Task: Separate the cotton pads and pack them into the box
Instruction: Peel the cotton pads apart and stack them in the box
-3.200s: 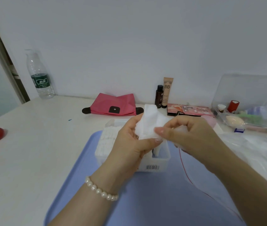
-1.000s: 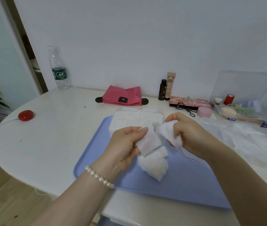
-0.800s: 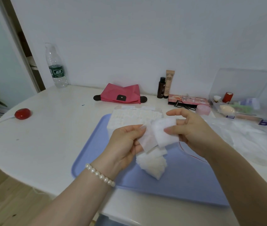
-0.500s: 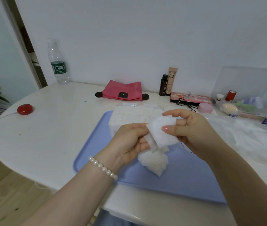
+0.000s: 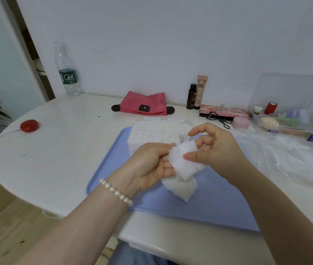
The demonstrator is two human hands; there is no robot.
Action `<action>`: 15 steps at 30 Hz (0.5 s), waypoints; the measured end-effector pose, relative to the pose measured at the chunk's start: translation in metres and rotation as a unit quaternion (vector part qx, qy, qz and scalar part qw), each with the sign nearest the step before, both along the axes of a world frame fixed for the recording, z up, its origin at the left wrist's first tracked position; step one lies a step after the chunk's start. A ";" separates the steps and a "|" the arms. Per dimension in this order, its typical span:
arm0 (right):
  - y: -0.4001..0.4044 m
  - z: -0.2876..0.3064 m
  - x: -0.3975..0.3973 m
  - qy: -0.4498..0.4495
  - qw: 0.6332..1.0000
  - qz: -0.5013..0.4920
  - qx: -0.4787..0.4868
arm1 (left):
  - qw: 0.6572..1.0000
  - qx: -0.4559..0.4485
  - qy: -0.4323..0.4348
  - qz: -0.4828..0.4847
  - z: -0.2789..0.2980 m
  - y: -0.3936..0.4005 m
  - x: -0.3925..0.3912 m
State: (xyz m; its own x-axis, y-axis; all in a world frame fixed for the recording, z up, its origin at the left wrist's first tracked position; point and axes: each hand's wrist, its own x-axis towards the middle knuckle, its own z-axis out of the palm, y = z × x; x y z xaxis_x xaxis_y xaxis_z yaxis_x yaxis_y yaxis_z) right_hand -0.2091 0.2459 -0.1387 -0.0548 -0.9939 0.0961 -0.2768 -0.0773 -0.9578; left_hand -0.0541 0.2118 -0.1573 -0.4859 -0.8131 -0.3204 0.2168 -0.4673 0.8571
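cotton pads (image 5: 185, 165) between left hand (image 5: 151, 163) and right hand (image 5: 215, 150)

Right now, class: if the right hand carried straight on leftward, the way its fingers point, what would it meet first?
Probably the left hand, just beyond the cotton pad that the right hand pinches; depth is uncertain.

Bare tray (image 5: 218, 205) ahead; box (image 5: 157, 131) behind hands.
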 end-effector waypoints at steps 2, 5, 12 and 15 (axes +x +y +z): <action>0.001 0.000 0.001 0.002 1.000 -0.006 0.000 | 1.000 0.010 0.018 -0.012 0.000 0.000 0.000; 0.002 0.001 0.002 0.001 1.000 -0.013 -0.007 | 0.999 -0.016 0.023 -0.022 0.000 0.003 -0.001; 0.002 -0.001 0.001 -0.021 1.000 -0.016 -0.013 | 0.998 -0.034 0.047 -0.036 -0.001 0.005 0.003; 0.001 -0.002 0.000 -0.028 0.999 -0.020 -0.017 | 0.998 -0.024 0.057 -0.014 -0.004 0.005 0.001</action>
State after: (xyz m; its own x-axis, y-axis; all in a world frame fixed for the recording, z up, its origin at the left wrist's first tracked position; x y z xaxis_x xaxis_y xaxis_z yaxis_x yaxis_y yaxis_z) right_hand -0.2086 0.2473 -0.1405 -0.1014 -0.9868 0.1261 -0.2256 -0.1007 -0.9690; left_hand -0.0530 0.2165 -0.1616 -0.5394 -0.8120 -0.2230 0.3026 -0.4340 0.8485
